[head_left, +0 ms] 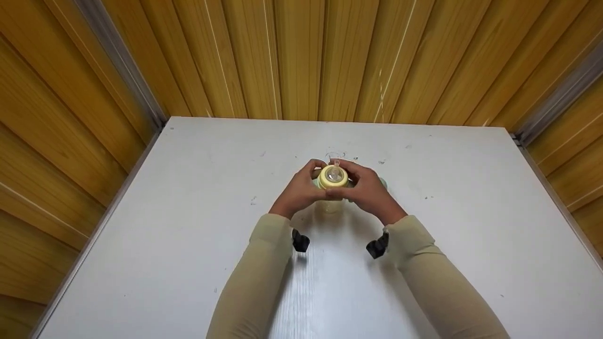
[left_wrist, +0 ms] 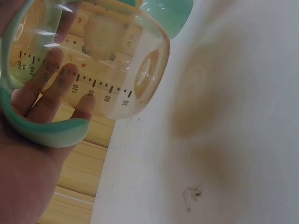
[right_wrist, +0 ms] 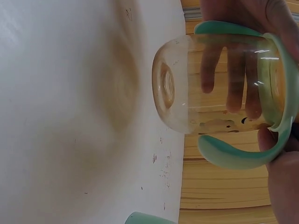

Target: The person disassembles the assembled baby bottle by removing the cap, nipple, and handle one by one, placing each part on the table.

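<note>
A baby bottle (head_left: 334, 175) with a cream collar ring and clear teat is held above the white table, teat upward. Its amber see-through body (left_wrist: 124, 60) has a black measuring scale and a printed picture. Green handles (right_wrist: 229, 154) curve down both sides. My left hand (head_left: 301, 189) holds the bottle, fingers passing inside a handle and lying along the far side of the body. My right hand (head_left: 370, 189) grips around the collar, thumb across the front and fingers behind. In the wrist views the bottle's base stands off the tabletop.
A pale green cup-shaped piece (left_wrist: 170, 16) stands on the table (head_left: 188, 226) just beyond my right hand, mostly hidden in the head view. Wood-patterned panels (head_left: 301, 61) rise behind the table and along both sides. Black wrist cameras (head_left: 300, 241) hang under the sleeves.
</note>
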A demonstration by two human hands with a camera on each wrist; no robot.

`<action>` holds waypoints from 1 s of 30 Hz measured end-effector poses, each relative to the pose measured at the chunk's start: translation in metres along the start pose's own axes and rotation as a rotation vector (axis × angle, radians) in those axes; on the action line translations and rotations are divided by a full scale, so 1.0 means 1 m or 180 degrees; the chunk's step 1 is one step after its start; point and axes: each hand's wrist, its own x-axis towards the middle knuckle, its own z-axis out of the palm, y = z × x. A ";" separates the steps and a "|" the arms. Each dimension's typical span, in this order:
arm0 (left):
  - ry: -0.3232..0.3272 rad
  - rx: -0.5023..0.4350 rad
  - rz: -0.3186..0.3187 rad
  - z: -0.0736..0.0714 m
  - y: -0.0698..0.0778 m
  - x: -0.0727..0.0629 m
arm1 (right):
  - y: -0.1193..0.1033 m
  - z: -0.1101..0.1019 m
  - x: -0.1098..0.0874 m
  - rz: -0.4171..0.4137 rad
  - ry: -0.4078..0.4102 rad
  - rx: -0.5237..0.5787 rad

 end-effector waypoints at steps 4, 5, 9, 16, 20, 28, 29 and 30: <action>-0.0044 0.0006 -0.0049 0.000 0.002 0.000 | 0.000 -0.001 0.001 -0.0037 -0.0008 -0.0075; -0.0044 0.0013 -0.0061 0.000 0.002 0.000 | -0.001 -0.001 0.001 -0.0040 0.0000 -0.0094; -0.0043 0.0010 -0.0069 0.000 0.003 0.000 | -0.002 -0.002 0.001 -0.0024 0.0037 -0.0104; -0.0047 -0.0043 0.0005 0.000 0.005 0.000 | -0.005 -0.004 0.002 0.0020 0.0055 -0.0179; -0.0059 0.0047 0.0049 0.000 0.005 -0.001 | -0.011 -0.004 0.001 0.0063 0.0039 -0.0227; -0.0037 0.0193 0.0107 0.002 0.001 -0.004 | -0.038 -0.006 -0.010 0.0056 -0.0028 -0.0272; -0.0032 0.0238 0.0123 0.002 0.000 -0.005 | -0.039 -0.006 -0.011 0.0031 -0.0037 -0.0257; -0.0027 0.0276 0.0140 0.002 0.000 -0.005 | -0.039 -0.007 -0.011 0.0011 -0.0046 -0.0239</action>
